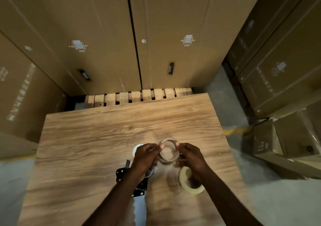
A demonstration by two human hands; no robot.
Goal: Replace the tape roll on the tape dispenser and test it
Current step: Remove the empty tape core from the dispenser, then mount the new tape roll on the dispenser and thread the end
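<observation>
Two bare forearms reach up from the bottom edge over a wooden table with a pale, streaky grain. Under the left forearm lies the tape dispenser, a black metal frame with a toothed edge and a light handle pointing toward the camera. Just right of it, under the right wrist, a cream-coloured tape roll lies flat on the table, a thick ring with a brown inner core.

Farther out, both hands meet around a clear tape roll, a thin, glossy, see-through ring held above the table. The left hand grips its left rim with curled fingers, thumb tip on the top edge. The right hand pinches its right rim the same way, thumb on top and fingers curled beneath. The ring sits between the two thumbs, slightly blurred.

A small white round object peeks out behind the left hand; its nature is unclear.

Beyond the table stands a slatted wooden pallet, then tall brown cardboard boxes with white printed symbols, and more boxes stacked at the right on a grey concrete floor.
</observation>
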